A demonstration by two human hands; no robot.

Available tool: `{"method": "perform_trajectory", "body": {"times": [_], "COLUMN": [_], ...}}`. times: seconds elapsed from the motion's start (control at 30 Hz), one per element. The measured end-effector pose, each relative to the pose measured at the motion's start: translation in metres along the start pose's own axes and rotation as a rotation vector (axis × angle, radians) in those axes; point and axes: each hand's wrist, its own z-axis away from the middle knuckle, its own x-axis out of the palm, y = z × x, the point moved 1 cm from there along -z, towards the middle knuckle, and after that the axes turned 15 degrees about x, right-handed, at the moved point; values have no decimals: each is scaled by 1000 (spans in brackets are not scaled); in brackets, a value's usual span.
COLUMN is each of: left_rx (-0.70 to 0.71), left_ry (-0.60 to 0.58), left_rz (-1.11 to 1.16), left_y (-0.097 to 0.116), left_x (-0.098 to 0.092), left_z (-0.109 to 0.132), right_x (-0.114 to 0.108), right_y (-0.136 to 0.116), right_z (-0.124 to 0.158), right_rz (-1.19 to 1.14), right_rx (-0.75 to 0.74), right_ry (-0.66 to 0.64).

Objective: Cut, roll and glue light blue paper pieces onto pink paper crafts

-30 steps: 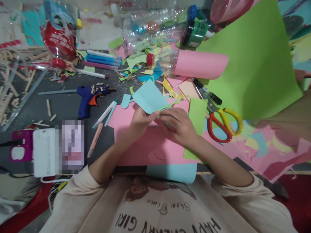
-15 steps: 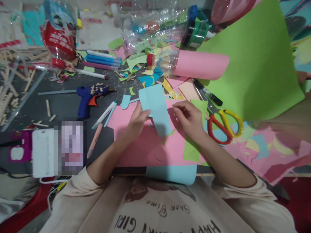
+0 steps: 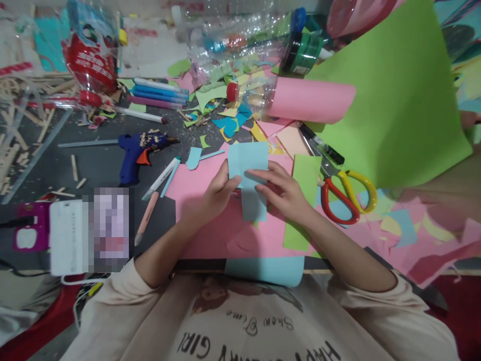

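Note:
A light blue paper piece [image 3: 248, 155], wide at the top with a narrower strip hanging below, is held over a pink sheet [image 3: 210, 228]. My left hand [image 3: 218, 193] pinches its left edge, thumb on the front and fingers behind. From the right, my right hand [image 3: 283, 190] grips the piece, fingertips lying across its front near the middle. Beside my left hand lies a small light blue paper scrap [image 3: 194, 158] with a thin strip next to it. Right of my right hand are a green paper strip [image 3: 303, 200] and scissors with red and yellow handles [image 3: 343, 195].
A blue glue gun [image 3: 131, 153] and markers [image 3: 161, 178] lie to the left. A pink-wrapped bottle [image 3: 311, 100], a black cutter [image 3: 325, 145] and paper scraps sit beyond my hands. A large green sheet [image 3: 394, 100] covers the right, where another person's hand [image 3: 469, 119] shows at its edge.
My right hand has moved left onto the light blue paper, from apart to touching it. The paper has turned straighter and come slightly right and nearer to me.

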Motion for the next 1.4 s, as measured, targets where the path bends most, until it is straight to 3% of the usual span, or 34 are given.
{"method": "perform_trajectory", "body": {"times": [0.27,0.5,0.83,1.0,1.1,1.2,1.27,1.3,1.4], "left_rx": [85,17,-6,0,-12,-48,-90,-116,-157], "left_ry": [8,-93,-101,-69,-44,-16,-1,-1,-3], "left_rz": [30,43,67,27,12,27,43,52,85], "left_y": [-1,-3,3,-1,0,3,6,7,10], "left_x": [0,-4,-8,-11,-13,-13,-13,-13,-12], "left_z": [0,1,-1,-2,-3,-3,-3,-4,-5], "right_x": [-7,-9,-10,-30,-58,-87,-101,-105,-109], "right_y": [5,13,22,0,-16,-13,-1,8,25], "right_z": [-4,-7,-11,-1,20,50,69,77,88], "right_rz": [-170,-308,-321,43,402,725,937,1014,1086], "right_rx": [47,143,127,120,112,206,287,329,424], "right_ry": [49,-37,-103,0,147,339,338,272,190]}}
